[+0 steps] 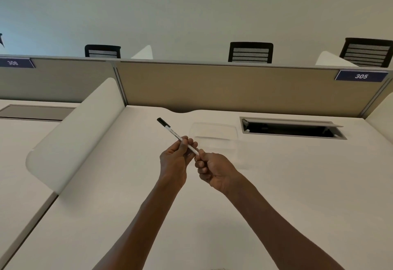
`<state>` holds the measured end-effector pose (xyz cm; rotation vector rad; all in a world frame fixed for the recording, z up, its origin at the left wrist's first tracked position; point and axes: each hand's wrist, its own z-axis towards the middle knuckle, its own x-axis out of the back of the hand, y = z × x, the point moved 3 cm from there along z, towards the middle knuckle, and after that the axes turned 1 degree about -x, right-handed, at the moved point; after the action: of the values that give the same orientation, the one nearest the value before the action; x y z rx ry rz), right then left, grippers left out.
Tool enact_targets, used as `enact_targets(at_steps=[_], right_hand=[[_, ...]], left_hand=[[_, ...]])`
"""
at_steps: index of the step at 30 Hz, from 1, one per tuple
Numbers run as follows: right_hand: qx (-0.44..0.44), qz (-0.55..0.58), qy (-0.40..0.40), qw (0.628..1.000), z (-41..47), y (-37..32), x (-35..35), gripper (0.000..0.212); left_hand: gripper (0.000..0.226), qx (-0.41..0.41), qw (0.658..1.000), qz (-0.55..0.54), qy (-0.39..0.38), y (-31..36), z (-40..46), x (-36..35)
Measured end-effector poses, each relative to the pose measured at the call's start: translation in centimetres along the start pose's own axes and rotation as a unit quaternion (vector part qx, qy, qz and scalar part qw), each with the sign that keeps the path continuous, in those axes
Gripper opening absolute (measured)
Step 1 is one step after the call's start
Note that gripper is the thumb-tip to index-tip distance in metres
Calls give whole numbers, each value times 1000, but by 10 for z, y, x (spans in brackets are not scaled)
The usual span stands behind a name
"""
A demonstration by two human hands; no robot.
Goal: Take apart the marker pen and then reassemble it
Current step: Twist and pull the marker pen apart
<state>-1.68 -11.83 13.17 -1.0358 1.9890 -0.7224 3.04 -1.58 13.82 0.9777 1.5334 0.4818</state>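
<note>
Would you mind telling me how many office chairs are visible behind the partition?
3, only their backrests showing: one at left, one right of centre, one at far right. Others may be hidden.

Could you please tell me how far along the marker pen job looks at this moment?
Nothing looks done yet: the marker pen is in one piece, black cap on its far end. In hand: the left hand grips the barrel while the right hand pinches the near end. Still left: pulling it apart, then putting it back together.
</note>
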Motion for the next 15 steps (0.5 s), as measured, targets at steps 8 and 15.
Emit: enact_targets(at_steps=[8, 15], right_hand=[[529, -599, 254, 545, 5, 10, 2, 18], [288, -359, 96, 883, 3, 3, 2, 35]], left_hand=[[16, 69, 993, -41, 84, -4, 0, -4], [18, 63, 996, -43, 36, -4, 3, 4]])
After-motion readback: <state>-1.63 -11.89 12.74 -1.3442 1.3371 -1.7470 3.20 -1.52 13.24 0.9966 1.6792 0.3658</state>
